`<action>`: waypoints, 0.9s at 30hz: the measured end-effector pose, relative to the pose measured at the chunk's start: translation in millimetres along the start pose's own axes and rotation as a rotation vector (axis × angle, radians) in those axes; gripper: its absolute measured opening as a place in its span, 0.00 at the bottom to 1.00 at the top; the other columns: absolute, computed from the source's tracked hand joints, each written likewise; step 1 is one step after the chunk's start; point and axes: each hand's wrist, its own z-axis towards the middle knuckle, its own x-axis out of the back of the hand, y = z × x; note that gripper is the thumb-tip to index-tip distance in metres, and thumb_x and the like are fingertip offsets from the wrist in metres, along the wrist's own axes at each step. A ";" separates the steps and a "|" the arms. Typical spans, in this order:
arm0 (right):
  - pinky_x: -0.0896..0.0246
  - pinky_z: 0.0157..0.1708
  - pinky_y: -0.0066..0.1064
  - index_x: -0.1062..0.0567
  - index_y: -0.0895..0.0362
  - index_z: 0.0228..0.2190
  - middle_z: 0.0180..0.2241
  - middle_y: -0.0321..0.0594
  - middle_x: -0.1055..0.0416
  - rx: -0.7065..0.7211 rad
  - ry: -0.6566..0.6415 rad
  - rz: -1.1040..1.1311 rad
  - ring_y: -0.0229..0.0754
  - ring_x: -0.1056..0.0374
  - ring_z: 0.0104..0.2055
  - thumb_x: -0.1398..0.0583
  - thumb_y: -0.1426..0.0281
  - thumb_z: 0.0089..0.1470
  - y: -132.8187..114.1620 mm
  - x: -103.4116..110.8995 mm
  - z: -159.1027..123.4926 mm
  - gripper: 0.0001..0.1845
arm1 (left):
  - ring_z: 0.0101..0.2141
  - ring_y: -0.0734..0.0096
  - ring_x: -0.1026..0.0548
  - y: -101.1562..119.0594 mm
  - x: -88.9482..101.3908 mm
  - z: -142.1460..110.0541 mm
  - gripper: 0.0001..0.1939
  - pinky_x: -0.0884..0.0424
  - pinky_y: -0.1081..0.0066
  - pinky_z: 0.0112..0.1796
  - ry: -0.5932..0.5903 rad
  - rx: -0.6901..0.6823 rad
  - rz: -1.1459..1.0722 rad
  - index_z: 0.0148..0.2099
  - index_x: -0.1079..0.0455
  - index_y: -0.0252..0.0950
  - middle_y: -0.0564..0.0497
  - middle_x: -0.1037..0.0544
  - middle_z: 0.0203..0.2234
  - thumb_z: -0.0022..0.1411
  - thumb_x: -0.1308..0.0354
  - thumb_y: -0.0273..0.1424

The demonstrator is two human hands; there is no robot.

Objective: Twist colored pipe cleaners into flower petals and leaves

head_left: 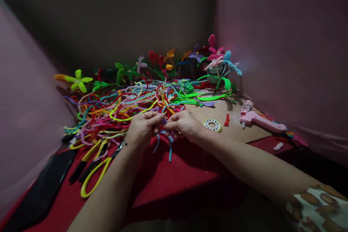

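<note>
Left hand (pixel 143 125) and right hand (pixel 185 124): pinching one small purple piece (pixel 164 120). Coloured pipe cleaners (pixel 130 104): lying heaped, far left. Pink glue gun (pixel 263 121): resting, right.

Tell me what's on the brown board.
A pink glue gun, a white ring and a red piece. Green stems cross the far side of the board; the right forearm hides part of its near edge. Anything covered can't be seen.

A pink glue gun (pixel 261 120) lies near a white perforated ring (pixel 218 126).
</note>
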 end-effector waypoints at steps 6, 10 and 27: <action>0.60 0.08 0.22 0.32 0.61 0.14 0.12 0.33 0.35 -0.018 -0.068 -0.038 0.28 0.47 0.09 0.39 0.71 0.40 -0.5 -3.2 -1.0 0.09 | 0.11 0.84 0.44 -2.5 -5.3 0.7 0.12 0.51 0.79 0.14 0.045 0.068 -0.090 0.19 0.37 0.32 0.59 0.41 0.08 0.45 0.39 0.32; 0.58 0.09 0.22 0.32 0.61 0.14 0.12 0.34 0.34 -0.043 -0.039 0.005 0.29 0.47 0.09 0.40 0.73 0.40 -3.6 -0.9 -1.2 0.09 | 0.14 0.81 0.38 -1.8 -9.5 1.7 0.09 0.43 0.78 0.17 0.213 -0.070 0.037 0.21 0.33 0.32 0.56 0.33 0.13 0.45 0.38 0.33; 0.59 0.18 0.24 0.36 0.60 0.13 0.11 0.28 0.45 0.164 0.297 -0.075 0.27 0.53 0.15 0.41 0.67 0.37 11.2 7.9 14.2 0.12 | 0.30 0.63 0.32 -1.9 -11.6 -5.4 0.12 0.39 0.66 0.32 0.088 -0.805 1.466 0.26 0.31 0.35 0.45 0.27 0.24 0.58 0.53 0.27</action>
